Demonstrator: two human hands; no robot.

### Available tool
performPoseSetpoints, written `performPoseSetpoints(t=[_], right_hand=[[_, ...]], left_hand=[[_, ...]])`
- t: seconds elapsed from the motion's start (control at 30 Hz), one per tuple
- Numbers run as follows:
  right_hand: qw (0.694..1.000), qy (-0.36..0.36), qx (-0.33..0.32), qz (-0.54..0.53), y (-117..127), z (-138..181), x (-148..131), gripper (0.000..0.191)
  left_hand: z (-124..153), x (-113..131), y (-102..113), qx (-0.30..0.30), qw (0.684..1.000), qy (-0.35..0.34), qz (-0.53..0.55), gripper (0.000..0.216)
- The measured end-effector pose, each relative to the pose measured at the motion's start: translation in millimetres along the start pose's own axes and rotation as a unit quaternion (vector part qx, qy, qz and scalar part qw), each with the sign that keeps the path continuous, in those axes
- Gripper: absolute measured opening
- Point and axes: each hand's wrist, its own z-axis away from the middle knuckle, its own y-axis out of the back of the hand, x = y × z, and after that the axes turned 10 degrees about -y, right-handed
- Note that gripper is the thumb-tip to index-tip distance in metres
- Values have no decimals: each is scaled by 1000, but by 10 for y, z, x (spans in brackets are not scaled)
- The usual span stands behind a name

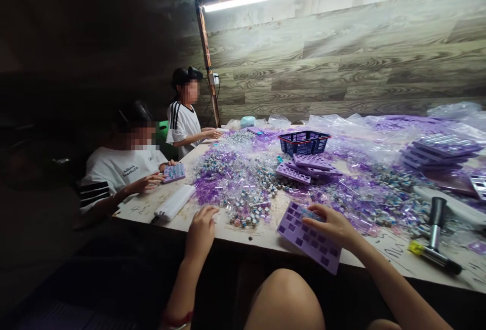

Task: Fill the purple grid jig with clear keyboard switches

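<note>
My right hand (pixel 330 222) grips a purple plate (pixel 298 239) with rows of square holes, thumb on its upper face. The plate tilts and juts past the table's front edge; small blue bits show by my fingertips. My left hand (pixel 202 226) is over the table edge, fingers loosely bent and stretched toward a pile of small white and blue parts (pixel 246 208). I see nothing in it, though its palm side is hidden. Several more purple plates (pixel 311 165) lie stacked beyond the pile.
A dark blue basket (pixel 304 143) stands behind the stacked plates. To the right lie a hammer (pixel 435 244) and another plate stack (pixel 440 153). A white box-like device (pixel 174 203) sits left. Two co-workers (pixel 121 168) sit along the left side. Clear plastic bags (pixel 353 122) cover the back.
</note>
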Motion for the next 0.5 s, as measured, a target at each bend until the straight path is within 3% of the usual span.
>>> performPoseSetpoints(t=[0.13,0.3,0.4,0.5], right_hand=[[997,-6,61,48,42,-142,118,44],[997,-13,55,53,-7,-238,183,42],[998,-17,44,48,-34,-256,206,45],[998,-15,45,48,-47,-249,222,48]], left_hand=[[69,-308,61,-67,997,-29,1,30],[13,-414,56,-46,997,-56,14,24],[-289,-425,35,-4,997,-83,-7,21],[-695,-437,33,-28,996,-72,-48,22]])
